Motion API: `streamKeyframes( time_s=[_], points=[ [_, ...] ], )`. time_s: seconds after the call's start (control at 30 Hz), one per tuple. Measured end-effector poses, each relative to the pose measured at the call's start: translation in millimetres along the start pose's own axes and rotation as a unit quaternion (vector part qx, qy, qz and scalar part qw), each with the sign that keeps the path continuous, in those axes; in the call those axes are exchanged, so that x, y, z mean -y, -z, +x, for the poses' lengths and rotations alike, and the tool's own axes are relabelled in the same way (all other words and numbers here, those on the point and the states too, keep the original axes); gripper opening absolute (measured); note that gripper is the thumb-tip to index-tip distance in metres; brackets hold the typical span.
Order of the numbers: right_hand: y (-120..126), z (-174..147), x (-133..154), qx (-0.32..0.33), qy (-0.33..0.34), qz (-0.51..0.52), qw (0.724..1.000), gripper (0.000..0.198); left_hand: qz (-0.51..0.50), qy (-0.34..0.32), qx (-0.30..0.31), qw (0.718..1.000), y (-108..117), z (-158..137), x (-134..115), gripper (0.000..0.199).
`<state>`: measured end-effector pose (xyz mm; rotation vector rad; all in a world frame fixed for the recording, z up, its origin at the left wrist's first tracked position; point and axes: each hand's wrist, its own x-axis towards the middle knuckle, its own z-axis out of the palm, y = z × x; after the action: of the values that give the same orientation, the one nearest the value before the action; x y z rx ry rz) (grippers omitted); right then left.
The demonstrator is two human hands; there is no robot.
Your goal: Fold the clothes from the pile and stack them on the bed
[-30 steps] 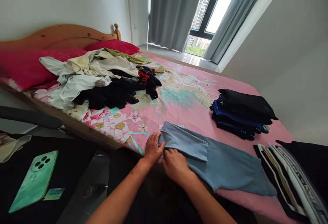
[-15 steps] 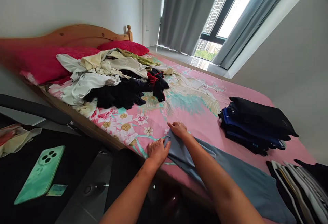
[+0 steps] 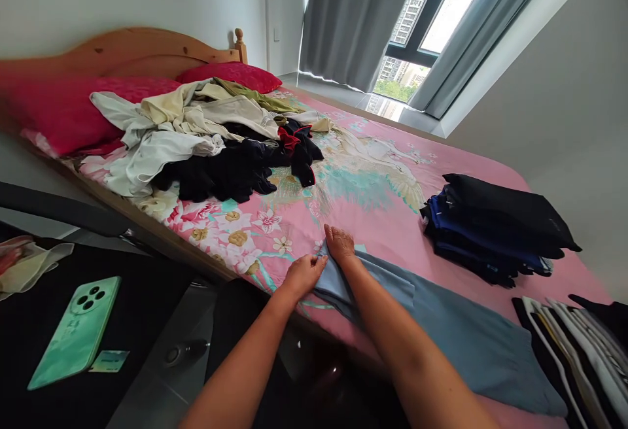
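Grey-blue trousers (image 3: 461,314) lie lengthwise along the near edge of the bed, their left end folded back over itself. At that folded end my left hand (image 3: 305,274) has its fingers closed on the near corner of the cloth, thumb pressed toward the fingers. Just beyond it, my right hand (image 3: 339,243) rests on the far corner of the fold, fingers stretched out and lying along the fabric. My right forearm crosses over part of the trousers and hides it.
A loose heap of clothes (image 3: 196,135) lies near the red pillows (image 3: 230,76). To the right are a stack of dark folded clothes (image 3: 500,226) and a row of folded garments (image 3: 583,344). A green phone (image 3: 76,331) and a card (image 3: 110,361) lie on a black surface at left.
My left hand has gone from lying with fingers spread to being closed on the trousers' corner. My right hand stays at the fold's far corner. The view has shifted slightly.
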<state>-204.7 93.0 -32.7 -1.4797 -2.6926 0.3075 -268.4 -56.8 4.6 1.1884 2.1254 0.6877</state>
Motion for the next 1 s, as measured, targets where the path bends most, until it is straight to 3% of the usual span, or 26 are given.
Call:
streamKeyframes(
  time_s=[0.07,0.17,0.33,0.47,0.63,1.0],
  points=[
    [1.3,0.7,-0.6,-0.001,-0.001,0.002,1.000,0.056,0.007,-0.003,0.010,1.000,-2.8,7.6,-3.2,0.033],
    [1.7,2.0,-0.3,-0.001,-0.003,0.006,1.000,0.056,0.032,-0.006,0.019,0.999,-8.0,-3.9,1.5,0.024],
    [-0.3,2.3,0.2,-0.006,-0.005,0.018,1.000,0.056,0.002,-0.014,0.023,1.000,-5.3,-22.4,15.4,0.028],
    [-0.6,-0.5,-2.4,-0.022,-0.011,0.033,0.999,0.053,-0.078,-0.010,0.028,0.997,-4.0,8.9,7.7,0.043],
    [0.7,-3.5,-7.1,-0.046,-0.029,0.051,0.997,0.056,-0.115,-0.023,0.038,0.992,-13.4,41.6,-7.6,0.022],
    [7.1,-8.2,-2.8,-0.057,0.001,0.054,0.997,0.050,-0.195,-0.013,0.053,0.979,-26.0,4.6,5.1,0.029]
  ],
)
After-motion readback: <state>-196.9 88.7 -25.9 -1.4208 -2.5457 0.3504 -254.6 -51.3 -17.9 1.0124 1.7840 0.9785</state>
